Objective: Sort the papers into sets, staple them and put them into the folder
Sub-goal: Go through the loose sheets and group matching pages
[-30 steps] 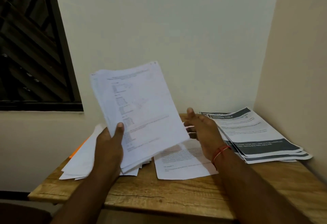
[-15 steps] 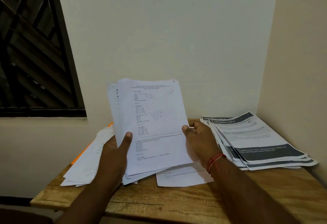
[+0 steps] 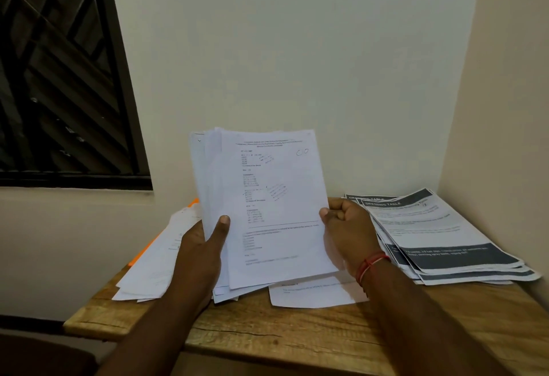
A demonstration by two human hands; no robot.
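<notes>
I hold a stack of white printed papers (image 3: 267, 206) upright above the wooden table (image 3: 297, 343). My left hand (image 3: 205, 250) grips the stack's left edge, thumb on the front sheet. My right hand (image 3: 347, 233) pinches the right edge of the front sheet. A single white sheet (image 3: 315, 295) lies flat on the table under the stack. A pile of sheets with dark bands headed "DRESSING TABLE" (image 3: 436, 236) lies at the right. Another pile of white papers (image 3: 151, 265) lies at the left on an orange folder (image 3: 142, 252), of which only an edge shows.
The table stands in a corner, with walls behind and close on the right. A dark barred window (image 3: 59, 78) is at the upper left. No stapler is in view.
My right hand has come off the table and taken the right edge of the stack. The stack has swung from a leftward tilt to upright and moved to the centre.
</notes>
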